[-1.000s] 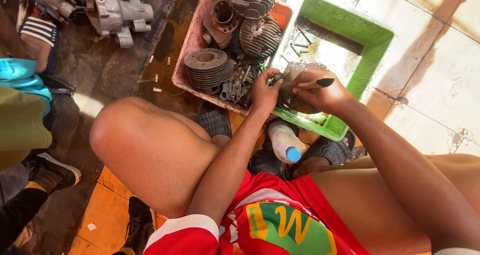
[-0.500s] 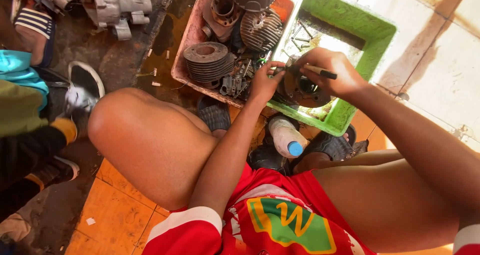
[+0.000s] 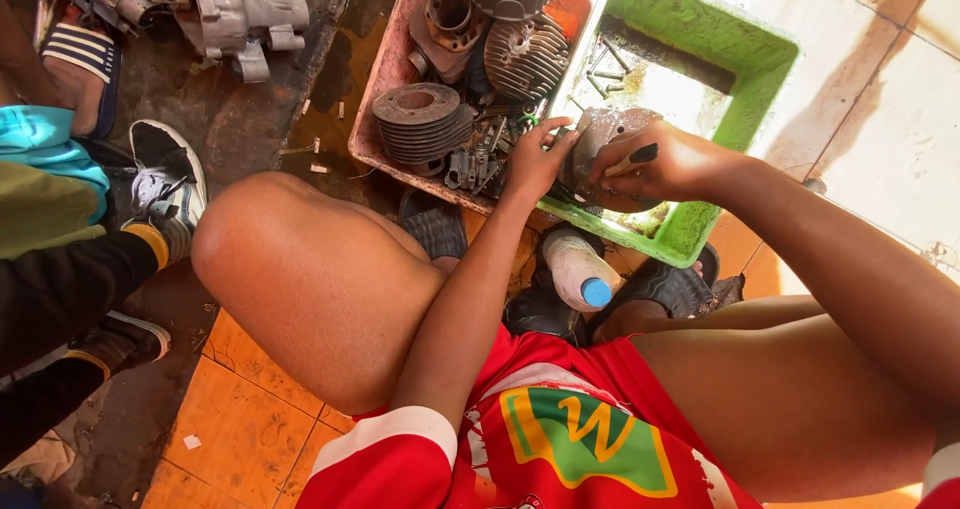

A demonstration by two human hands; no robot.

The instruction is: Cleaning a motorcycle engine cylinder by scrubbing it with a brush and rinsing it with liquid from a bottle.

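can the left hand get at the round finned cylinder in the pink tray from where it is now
Probably yes. The left hand rests on the metal part over the green tub, right beside the pink tray. The finned cylinder lies on top, uncovered, with nothing between.

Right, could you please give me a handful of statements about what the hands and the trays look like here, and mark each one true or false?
1. The left hand touches the grey metal engine part held over the green tray. True.
2. The right hand is empty. False: it grips a dark-handled tool against the part.
3. The pink tray holds finned cylinders. True.
4. The plastic bottle has a red cap. False: its cap is blue, and the bottle lies by the person's feet.
5. The green tray is stacked with finned cylinders. False: a few loose bolts lie in it.
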